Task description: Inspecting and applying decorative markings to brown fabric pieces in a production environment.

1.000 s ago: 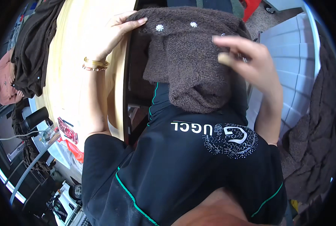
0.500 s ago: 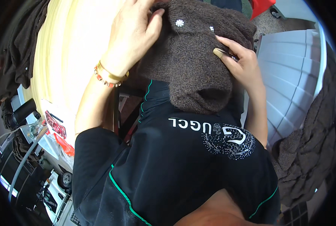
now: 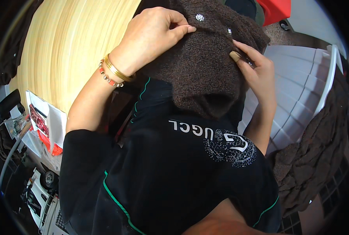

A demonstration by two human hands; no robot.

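A dark brown knitted garment [image 3: 206, 62] lies over my lap and the table edge, its open tube-like end toward my body. Two sparkly flower-shaped buttons show on it, one button [image 3: 199, 17] near the fingertips of my left hand [image 3: 157, 33]. That hand pinches the knit between thumb and forefinger, just left of the button. At the garment's right edge, my right hand [image 3: 258, 72] is closed on the knit, thumb and forefinger on its face. A slim dark object [image 3: 247, 60] shows in that hand too; its kind is hidden by the fingers.
A pale wood-grain table [image 3: 76, 43] is at my left, bearing a white box [image 3: 53, 119]. To my right stands a white plastic bin [image 3: 288, 86], with more brown knitwear [image 3: 311, 164] over its near side. Something red [image 3: 276, 11] is at the far right.
My left hand has come down and right, from the garment's far left edge to a pinch beside the button. The right hand keeps its hold. The whole view has shifted slightly.
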